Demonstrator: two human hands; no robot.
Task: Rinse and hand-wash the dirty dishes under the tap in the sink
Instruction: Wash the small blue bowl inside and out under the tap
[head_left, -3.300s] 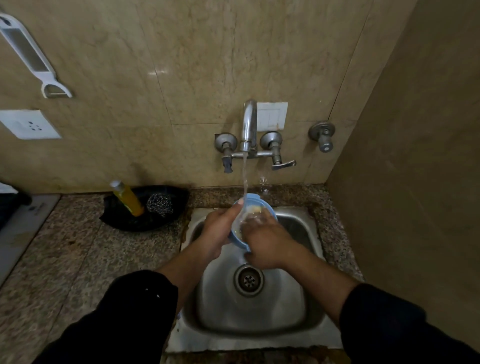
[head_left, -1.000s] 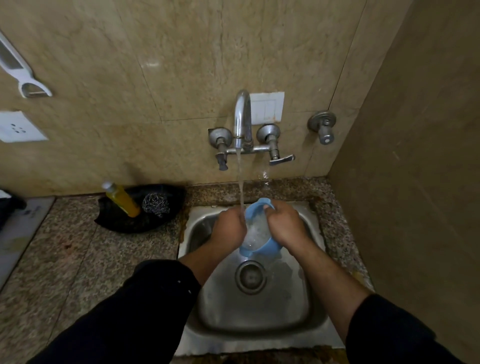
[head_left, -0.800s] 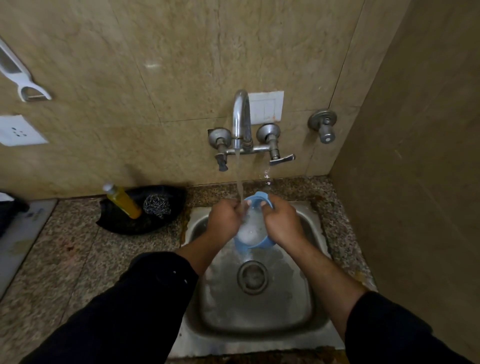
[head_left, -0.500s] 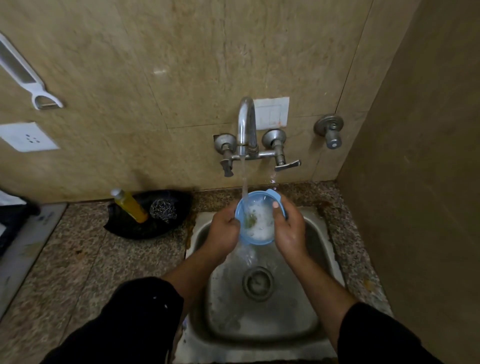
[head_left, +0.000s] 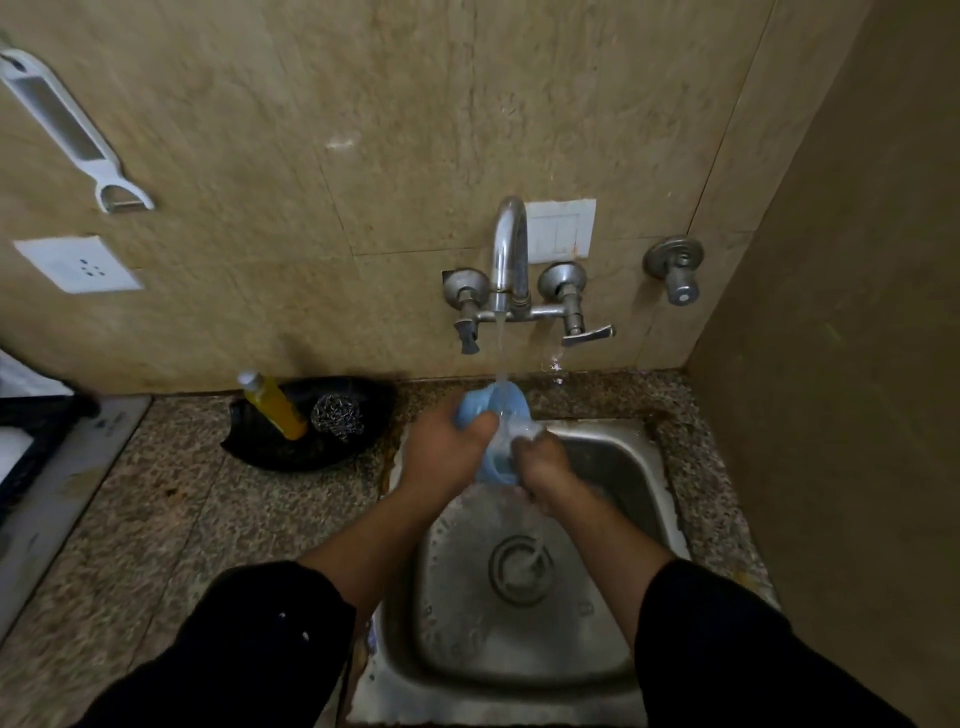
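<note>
A small light-blue bowl is tipped on its side over the steel sink, right under the running tap. My left hand grips its left rim with the thumb across the outside. On the bowl's lower right edge, my right hand has its fingers curled around the rim. Water strikes the bowl and runs off it in a stream down to the drain. Much of the bowl is hidden by my hands.
A black dish on the granite counter left of the sink holds a yellow soap bottle and a steel scourer. A wall stands close on the right. A peeler and a socket are on the tiled wall.
The bowl was held upright with its soapy inside facing me; now it is tipped on its side and water pours out of it. My right hand slid lower on the rim.
</note>
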